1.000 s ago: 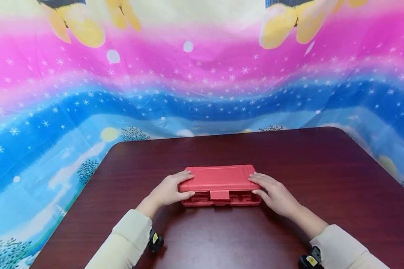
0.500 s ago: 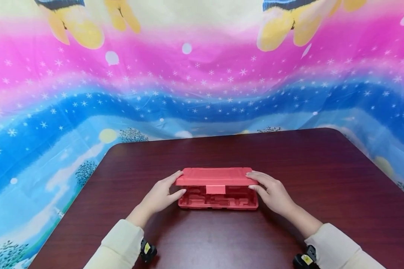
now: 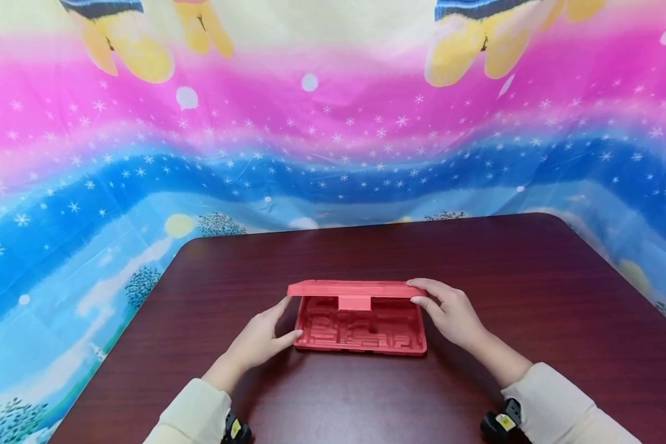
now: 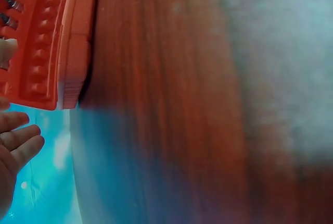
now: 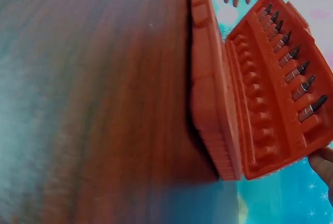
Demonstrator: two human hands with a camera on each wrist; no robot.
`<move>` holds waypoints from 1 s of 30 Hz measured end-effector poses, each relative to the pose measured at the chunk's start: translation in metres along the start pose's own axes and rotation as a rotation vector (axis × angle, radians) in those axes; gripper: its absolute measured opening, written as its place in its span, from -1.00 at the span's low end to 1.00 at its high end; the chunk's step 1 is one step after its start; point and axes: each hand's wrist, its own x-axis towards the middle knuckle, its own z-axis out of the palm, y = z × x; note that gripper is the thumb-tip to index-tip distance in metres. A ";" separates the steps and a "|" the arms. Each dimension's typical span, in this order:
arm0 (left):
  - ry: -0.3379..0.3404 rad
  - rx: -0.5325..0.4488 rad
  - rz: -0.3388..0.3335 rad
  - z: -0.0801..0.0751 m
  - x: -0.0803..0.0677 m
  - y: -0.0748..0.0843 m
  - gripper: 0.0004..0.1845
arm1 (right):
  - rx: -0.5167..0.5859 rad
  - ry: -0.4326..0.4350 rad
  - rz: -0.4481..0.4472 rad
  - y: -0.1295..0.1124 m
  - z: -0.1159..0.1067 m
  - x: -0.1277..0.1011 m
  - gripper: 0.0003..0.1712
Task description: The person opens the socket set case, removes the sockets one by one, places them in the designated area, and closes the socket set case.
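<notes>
A red plastic bit case [image 3: 361,351] lies on the table, its lid [image 3: 346,288] lifted and tilted back. Moulded recesses show in the base. Inside the lid sits a row of several dark-tipped screwdriver bits [image 5: 293,54], seen in the right wrist view. My right hand [image 3: 452,314] pinches the lid's right front corner, fingers on top and thumb below. On the other side, my left hand [image 3: 255,339] is beside the case with fingers extended; its fingertips are close to the lid's left corner. Whether they touch it, I cannot tell.
The case stands mid-table on a dark reddish-brown wooden table [image 3: 333,394] with rounded far corners. Behind it hangs a colourful snowflake-patterned cloth [image 3: 333,142]. Both wrists carry small black devices [image 3: 502,422] below pale sleeves.
The lid has swung up and back from nearly closed, showing more of the base. My left hand has loosened from the lid and moved slightly left and down; my right hand keeps its hold.
</notes>
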 end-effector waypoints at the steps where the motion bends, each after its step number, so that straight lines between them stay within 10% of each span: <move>1: -0.001 0.010 0.009 0.001 -0.001 0.000 -0.22 | 0.001 0.000 0.009 0.000 0.000 0.001 -0.66; 18: 0.053 0.204 0.293 0.015 -0.002 -0.001 -0.45 | 0.020 -0.040 0.100 0.005 -0.010 0.031 -0.73; 30: -0.011 0.267 0.282 0.020 0.004 0.002 -0.40 | 0.106 -0.098 0.177 0.013 -0.011 0.053 -0.72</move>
